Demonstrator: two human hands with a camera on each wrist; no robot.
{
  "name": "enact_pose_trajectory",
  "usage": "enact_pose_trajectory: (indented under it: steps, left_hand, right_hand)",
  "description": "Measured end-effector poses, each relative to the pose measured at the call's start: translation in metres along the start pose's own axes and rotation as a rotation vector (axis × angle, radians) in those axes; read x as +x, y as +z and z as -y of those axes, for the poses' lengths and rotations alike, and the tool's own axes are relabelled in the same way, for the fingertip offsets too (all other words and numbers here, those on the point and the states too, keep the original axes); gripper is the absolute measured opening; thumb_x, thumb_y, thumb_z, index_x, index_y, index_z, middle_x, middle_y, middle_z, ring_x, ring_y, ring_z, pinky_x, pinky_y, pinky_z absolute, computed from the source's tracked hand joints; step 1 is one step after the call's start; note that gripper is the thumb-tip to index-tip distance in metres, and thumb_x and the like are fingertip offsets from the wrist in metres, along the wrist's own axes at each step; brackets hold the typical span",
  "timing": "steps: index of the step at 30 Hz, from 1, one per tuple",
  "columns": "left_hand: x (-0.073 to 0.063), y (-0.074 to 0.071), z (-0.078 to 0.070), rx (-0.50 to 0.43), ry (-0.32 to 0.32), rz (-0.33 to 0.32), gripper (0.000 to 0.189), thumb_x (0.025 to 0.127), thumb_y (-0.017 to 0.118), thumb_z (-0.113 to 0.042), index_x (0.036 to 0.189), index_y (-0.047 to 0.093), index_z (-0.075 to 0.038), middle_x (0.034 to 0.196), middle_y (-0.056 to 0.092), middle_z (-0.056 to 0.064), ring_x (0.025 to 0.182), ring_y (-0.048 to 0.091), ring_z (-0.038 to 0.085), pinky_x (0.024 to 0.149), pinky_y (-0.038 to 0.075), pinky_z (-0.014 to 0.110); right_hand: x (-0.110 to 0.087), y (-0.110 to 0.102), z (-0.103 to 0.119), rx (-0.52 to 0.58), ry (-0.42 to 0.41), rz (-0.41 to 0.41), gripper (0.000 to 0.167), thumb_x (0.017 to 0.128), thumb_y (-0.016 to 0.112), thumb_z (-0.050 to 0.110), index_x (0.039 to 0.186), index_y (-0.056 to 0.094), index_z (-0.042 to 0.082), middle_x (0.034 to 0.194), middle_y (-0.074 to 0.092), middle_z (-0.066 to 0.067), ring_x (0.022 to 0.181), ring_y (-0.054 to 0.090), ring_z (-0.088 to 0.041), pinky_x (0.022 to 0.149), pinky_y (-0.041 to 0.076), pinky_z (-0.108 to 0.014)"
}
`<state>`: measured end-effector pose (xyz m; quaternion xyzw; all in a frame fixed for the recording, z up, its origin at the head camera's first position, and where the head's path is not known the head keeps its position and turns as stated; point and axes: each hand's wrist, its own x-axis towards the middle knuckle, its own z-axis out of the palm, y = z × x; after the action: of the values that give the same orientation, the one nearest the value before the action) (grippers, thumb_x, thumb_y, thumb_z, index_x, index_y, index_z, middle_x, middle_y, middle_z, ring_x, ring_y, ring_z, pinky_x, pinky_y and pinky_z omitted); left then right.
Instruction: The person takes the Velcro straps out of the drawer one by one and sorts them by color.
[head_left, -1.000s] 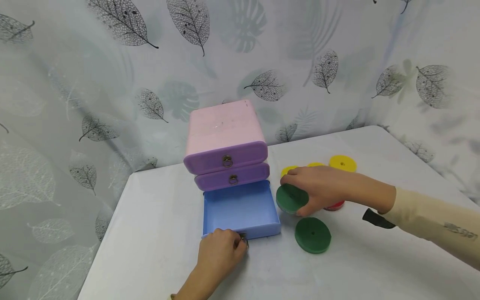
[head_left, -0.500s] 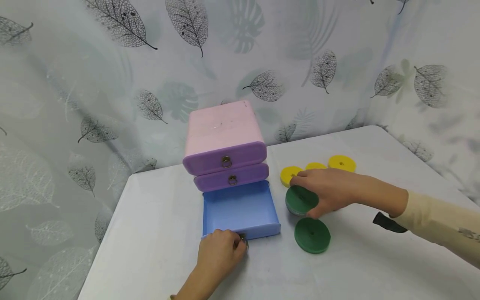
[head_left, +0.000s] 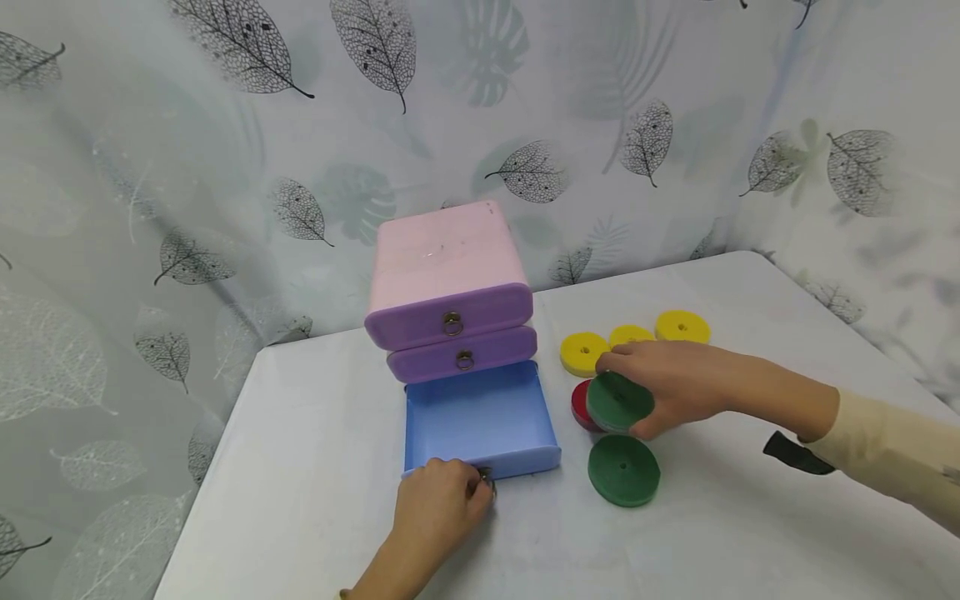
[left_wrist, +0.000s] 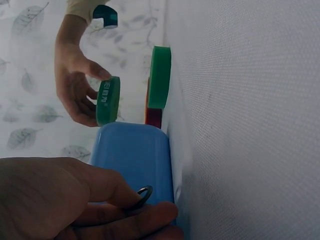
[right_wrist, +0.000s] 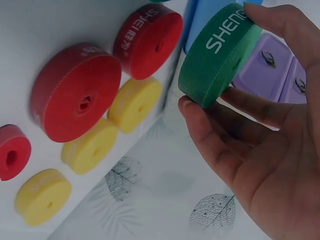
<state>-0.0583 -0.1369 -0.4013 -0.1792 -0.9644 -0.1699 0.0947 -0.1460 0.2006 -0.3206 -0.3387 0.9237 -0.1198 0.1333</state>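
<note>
My left hand pinches the metal ring pull on the front of the blue drawer, which is pulled out with nothing inside. In my right hand is a green roll of tape, gripped by its edge between thumb and fingers. White lettering runs round its side in the right wrist view. The roll is raised over the table, to the right of the drawer. Below it a second green roll of tape lies flat. Partly behind the held roll sits a red roll of tape.
The pink cabinet with two purple drawers above the blue one stands at the back. Three yellow rolls lie right of it. More red rolls show in the right wrist view. A leaf-patterned curtain hangs behind the table.
My right hand has moved to the right with the green roll, away from the drawer, uncovering a red roll and the nearest yellow one. The left hand stays on the ring pull.
</note>
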Motion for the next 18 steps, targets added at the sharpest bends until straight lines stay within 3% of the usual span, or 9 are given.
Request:
enact_pose_trajectory:
  steps: [13, 18]
  left_hand:
    - [0.001, -0.001, 0.000, 0.003, -0.001, 0.012, 0.044, 0.077, 0.071, -0.016, 0.048, 0.039, -0.024, 0.048, 0.032, -0.015, 0.046, 0.033, 0.005, 0.040, 0.029, 0.027]
    - [0.001, -0.001, -0.001, 0.006, -0.002, 0.015, 0.044, 0.077, 0.071, -0.016, 0.048, 0.038, -0.024, 0.048, 0.032, -0.015, 0.046, 0.033, 0.005, 0.040, 0.029, 0.027]
  right_hand:
    - [-0.013, 0.005, -0.011, 0.016, 0.005, 0.037, 0.064, 0.073, 0.093, 0.037, 0.123, 0.057, 0.017, 0.106, 0.060, 0.010, 0.093, 0.058, -0.013, 0.072, 0.055, -0.032]
    - [-0.017, 0.007, -0.015, 0.047, 0.042, 0.080, 0.064, 0.071, 0.094, 0.034, 0.119, 0.057, 0.017, 0.102, 0.060, 0.011, 0.091, 0.058, -0.013, 0.071, 0.056, -0.032]
